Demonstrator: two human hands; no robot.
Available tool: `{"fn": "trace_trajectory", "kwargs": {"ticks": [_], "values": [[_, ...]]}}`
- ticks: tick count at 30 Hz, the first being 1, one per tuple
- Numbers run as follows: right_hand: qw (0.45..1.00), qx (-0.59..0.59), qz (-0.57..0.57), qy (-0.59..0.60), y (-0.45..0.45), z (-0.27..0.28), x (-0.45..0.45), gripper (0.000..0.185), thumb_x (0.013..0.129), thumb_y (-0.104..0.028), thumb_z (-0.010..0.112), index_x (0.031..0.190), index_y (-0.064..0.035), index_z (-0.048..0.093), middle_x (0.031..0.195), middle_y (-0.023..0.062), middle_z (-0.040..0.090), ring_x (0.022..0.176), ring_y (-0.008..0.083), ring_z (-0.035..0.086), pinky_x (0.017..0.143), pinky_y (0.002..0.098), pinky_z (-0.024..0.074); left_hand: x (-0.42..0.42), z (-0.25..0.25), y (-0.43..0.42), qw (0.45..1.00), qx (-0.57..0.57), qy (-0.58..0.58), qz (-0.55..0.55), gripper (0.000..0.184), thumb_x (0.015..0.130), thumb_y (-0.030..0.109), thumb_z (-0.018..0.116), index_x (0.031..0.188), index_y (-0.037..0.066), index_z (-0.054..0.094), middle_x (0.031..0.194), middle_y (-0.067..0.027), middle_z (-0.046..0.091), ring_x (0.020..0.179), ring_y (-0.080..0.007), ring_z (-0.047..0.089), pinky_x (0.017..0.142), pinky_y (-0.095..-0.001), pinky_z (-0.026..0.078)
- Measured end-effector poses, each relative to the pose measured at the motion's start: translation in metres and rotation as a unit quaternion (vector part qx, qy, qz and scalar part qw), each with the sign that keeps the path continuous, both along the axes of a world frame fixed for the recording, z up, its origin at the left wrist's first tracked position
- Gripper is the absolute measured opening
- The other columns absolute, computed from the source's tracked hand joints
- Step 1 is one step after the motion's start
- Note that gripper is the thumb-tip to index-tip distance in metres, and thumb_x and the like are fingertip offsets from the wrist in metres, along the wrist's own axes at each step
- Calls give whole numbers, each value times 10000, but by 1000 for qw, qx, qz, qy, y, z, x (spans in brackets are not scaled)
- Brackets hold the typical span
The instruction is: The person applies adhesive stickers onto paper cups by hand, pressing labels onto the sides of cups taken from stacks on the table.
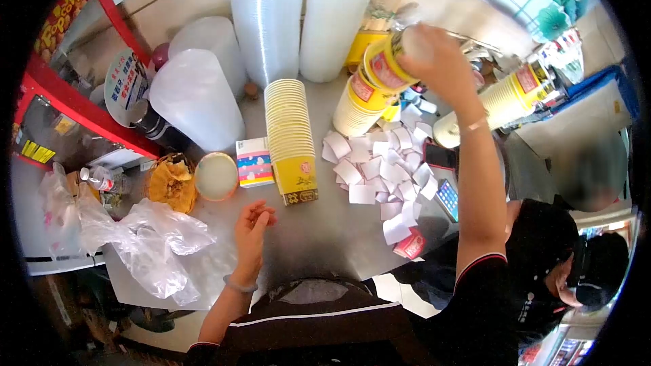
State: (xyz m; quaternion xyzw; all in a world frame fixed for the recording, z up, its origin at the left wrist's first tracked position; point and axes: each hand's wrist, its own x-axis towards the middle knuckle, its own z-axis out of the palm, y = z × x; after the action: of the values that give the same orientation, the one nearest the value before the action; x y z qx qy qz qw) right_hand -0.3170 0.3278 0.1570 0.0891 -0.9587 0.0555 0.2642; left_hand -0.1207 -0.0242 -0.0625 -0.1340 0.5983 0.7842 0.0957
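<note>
My right hand, slightly blurred, is stretched far forward and closed on the end of a yellow paper cup with a red label. That cup sits at the top of a leaning stack of paper cups. Near the front of the table hovers my left hand, its fingers loosely bent and nothing seen in them. Just ahead of it lies a long nested row of yellow paper cups. A small patterned box touches the row's left side.
Many white paper slips lie heaped beside two phones. Clear plastic bags, a round tub and a bottle are at left. Tall stacks of clear lids stand behind. A person in a black cap is at right.
</note>
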Motion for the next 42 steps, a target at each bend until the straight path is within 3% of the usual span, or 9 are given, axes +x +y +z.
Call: {"fn": "trace_trajectory", "kwargs": {"ticks": [2,6,8,11,20,24,29,38,42], "values": [[995,-35,18,-95,4,-45,-32,673,696,-319,737,1238,-13,482,1198,198,516,1068,353,520,888,422,443,-19,-2,2,999,-35,-2,3,274,910,107,532,1166,10,521,1039,-97,597,926,-156,569,830,-287,461],[973,-99,65,197,-50,-92,27,551,719,-159,712,1194,7,487,1150,179,545,1056,365,508,951,450,366,-79,-13,17,986,-119,105,40,267,924,138,518,1144,-13,518,1074,-103,578,960,-171,550,860,-285,440],[930,-350,115,13,-91,-165,64,329,783,-89,626,1096,-23,549,1061,134,576,1071,296,515,932,406,384,-115,-26,31,973,-148,163,76,262,920,143,519,1122,-23,513,1077,-117,563,964,-198,541,862,-301,433],[890,-425,110,-124,-119,-260,70,275,863,-86,552,1134,-44,530,1131,102,537,1083,241,515,914,339,406,-147,-54,38,922,-335,195,10,253,910,156,518,1082,-28,505,1062,-149,535,939,-254,534,837,-337,430],[603,-700,54,-379,-96,-287,73,347,906,-133,530,1236,-72,443,1051,63,555,989,137,520,816,250,436,-142,-26,73,872,-405,273,-18,230,856,131,547,1034,-15,543,1054,-179,513,990,-329,492,865,-404,397],[655,-651,91,-374,-89,-289,77,430,899,-136,544,1297,-69,396,1032,61,562,938,129,523,765,250,464,-124,-29,83,844,-431,317,41,254,860,123,543,1070,-20,542,1081,-187,497,1019,-324,480,876,-404,393],[705,-609,82,-356,-101,-298,86,535,882,-123,563,1363,-74,332,1155,74,511,951,131,524,739,272,497,-111,-38,79,932,-311,181,48,334,863,120,533,1169,-14,512,1170,-201,476,1095,-345,452,946,-406,362],[688,-576,102,-429,-99,-264,165,832,852,-190,628,1465,-69,80,1506,159,159,1371,253,207,1088,346,237,-46,-36,71,866,-441,229,-53,362,858,187,554,1177,23,508,1230,-222,461,1105,-367,454,960,-427,351],[599,-663,50,-445,-115,-283,255,781,851,-177,621,1452,-40,141,1452,161,277,1317,239,304,1077,345,259,24,-41,50,870,-440,182,-128,246,844,185,588,1002,0,561,1090,-207,539,938,-353,511,793,-442,407]]}}
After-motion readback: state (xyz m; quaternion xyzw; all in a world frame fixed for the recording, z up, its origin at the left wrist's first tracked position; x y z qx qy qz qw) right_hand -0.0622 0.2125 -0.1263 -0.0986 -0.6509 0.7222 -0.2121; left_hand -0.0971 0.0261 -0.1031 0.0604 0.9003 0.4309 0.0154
